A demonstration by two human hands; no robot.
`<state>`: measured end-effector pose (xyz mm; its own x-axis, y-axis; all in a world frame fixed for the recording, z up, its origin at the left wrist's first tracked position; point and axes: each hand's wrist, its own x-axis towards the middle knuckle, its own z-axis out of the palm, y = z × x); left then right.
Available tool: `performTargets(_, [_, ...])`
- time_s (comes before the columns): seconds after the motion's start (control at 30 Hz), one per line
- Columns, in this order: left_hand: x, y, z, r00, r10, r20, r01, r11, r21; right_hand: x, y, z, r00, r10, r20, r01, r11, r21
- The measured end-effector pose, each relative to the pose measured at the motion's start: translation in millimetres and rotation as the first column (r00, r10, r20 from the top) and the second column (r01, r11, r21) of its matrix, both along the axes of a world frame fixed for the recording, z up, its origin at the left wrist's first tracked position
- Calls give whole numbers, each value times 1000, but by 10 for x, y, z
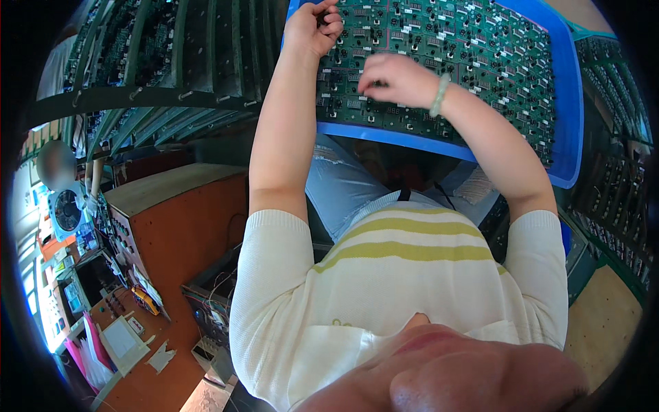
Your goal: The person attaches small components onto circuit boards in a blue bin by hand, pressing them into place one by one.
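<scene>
A blue plastic tray [570, 117] lies in front of me, above my lap. Green circuit boards [473, 75] fill it in rows, with small displays, black buttons and other parts mounted on them. At the tray's left side, my left hand [316, 29] is closed with its fingers curled in; what they hold, if anything, is hidden. My right hand [399, 81], with a pale green bead bracelet [440, 95] at the wrist, is over the near left part of the boards. Its fingers are bent together and slightly blurred, and I cannot make out anything in them.
Dark slotted racks [199, 55] holding upright boards curve along the left, and similar racks [618, 103] stand at the right. An orange-brown wooden cabinet [185, 213] is at my left. Beyond it are a fan [67, 209], a yellow meter [145, 300] and papers [123, 336].
</scene>
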<state>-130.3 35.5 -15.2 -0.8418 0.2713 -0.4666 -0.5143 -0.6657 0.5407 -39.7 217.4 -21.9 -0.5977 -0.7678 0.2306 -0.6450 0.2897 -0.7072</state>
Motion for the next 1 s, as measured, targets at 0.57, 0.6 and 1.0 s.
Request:
performTargets(0.57, [194, 278, 28, 996, -2, -88, -3, 998, -61, 322, -285, -80, 973, 156, -171, -118, 970, 214])
performTargets(0.6, [205, 261, 49, 996, 9, -89, -15, 997, -71, 322, -309, -65, 966, 177, -190, -135, 968, 213])
performTargets(1.0, [129, 257, -2, 991, -82, -109, 66, 987, -144, 227, -388, -84, 838, 316, -445, -80, 877, 473])
